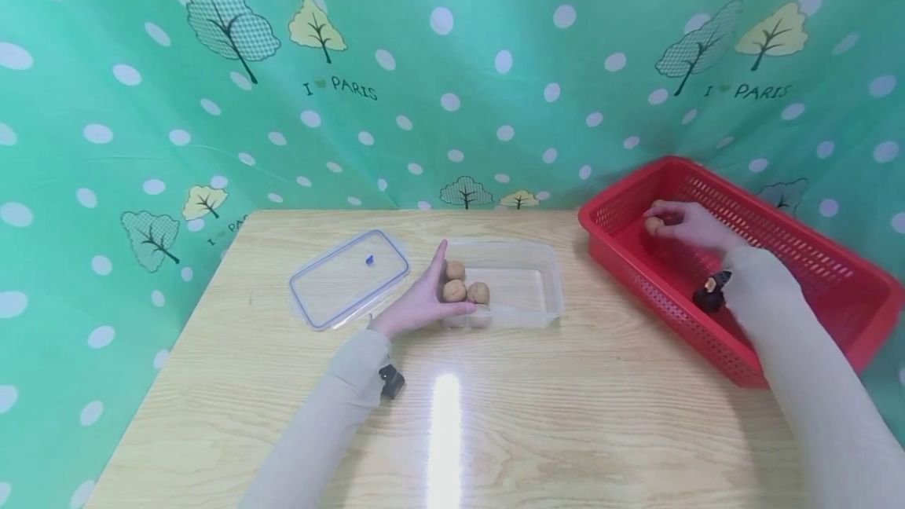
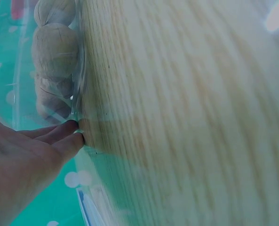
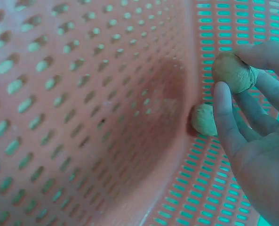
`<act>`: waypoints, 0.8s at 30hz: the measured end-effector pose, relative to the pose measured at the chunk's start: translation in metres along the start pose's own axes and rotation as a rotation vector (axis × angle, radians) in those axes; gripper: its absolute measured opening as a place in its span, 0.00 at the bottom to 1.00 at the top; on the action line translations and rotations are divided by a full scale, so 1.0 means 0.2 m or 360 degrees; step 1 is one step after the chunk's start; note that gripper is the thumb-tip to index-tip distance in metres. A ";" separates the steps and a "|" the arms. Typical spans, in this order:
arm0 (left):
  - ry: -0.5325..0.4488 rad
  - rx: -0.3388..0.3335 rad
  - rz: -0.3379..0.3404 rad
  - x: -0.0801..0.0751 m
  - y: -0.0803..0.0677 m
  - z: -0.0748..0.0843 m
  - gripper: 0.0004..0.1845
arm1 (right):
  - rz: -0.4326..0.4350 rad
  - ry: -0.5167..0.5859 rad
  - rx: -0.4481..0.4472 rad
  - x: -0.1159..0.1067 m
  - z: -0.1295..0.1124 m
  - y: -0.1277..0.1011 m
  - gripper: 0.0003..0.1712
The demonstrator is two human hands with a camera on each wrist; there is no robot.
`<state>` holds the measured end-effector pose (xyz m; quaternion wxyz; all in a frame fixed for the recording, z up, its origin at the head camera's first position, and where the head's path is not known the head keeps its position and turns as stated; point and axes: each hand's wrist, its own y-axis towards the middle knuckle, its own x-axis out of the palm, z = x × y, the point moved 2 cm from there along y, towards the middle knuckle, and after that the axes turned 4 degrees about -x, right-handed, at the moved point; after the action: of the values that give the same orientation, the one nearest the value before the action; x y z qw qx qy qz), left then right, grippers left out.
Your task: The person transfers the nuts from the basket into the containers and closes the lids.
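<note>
My left hand [image 1: 423, 301] spans the left end of a clear plastic container [image 1: 519, 285], its thumb along the near side and its fingers at the far left corner. Several walnuts [image 1: 455, 291] lie bunched at that end, and they show through the clear wall in the left wrist view. Over on the right, my right hand [image 1: 696, 226] reaches down into a red basket [image 1: 654, 309]. Thumb and fingertips pinch one walnut [image 3: 231, 71] there. Another walnut [image 3: 204, 120] lies just beyond, against the basket's wall, partly hidden by the thumb.
A clear lid [image 1: 346, 281] with a blue seal lies flat on the wooden table [image 1: 551, 415], left of the container. The basket's slotted walls rise around my right hand. Behind the table hangs a green dotted cloth [image 1: 495, 85].
</note>
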<state>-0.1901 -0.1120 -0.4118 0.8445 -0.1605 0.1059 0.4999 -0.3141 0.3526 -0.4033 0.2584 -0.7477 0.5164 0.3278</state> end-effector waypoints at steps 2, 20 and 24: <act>0.0008 -0.0001 0.0004 0.00 0.00 0.00 0.63 | 0.0007 -0.0011 0.0001 -0.01 -0.01 0.00 0.29; -0.0001 0.0037 0.0068 0.02 0.08 -0.16 0.67 | 0.0048 -0.0008 -0.0138 -0.08 -0.33 -0.03 0.33; -0.0002 0.0050 0.0051 0.02 0.08 -0.16 0.67 | 0.0049 0.0021 -0.0181 -0.07 -0.40 -0.05 0.31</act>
<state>-0.2037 -0.1134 -0.4462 0.8388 -0.1452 0.1156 0.5117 -0.2911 0.3066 -0.3397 0.2071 -0.7553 0.5100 0.3556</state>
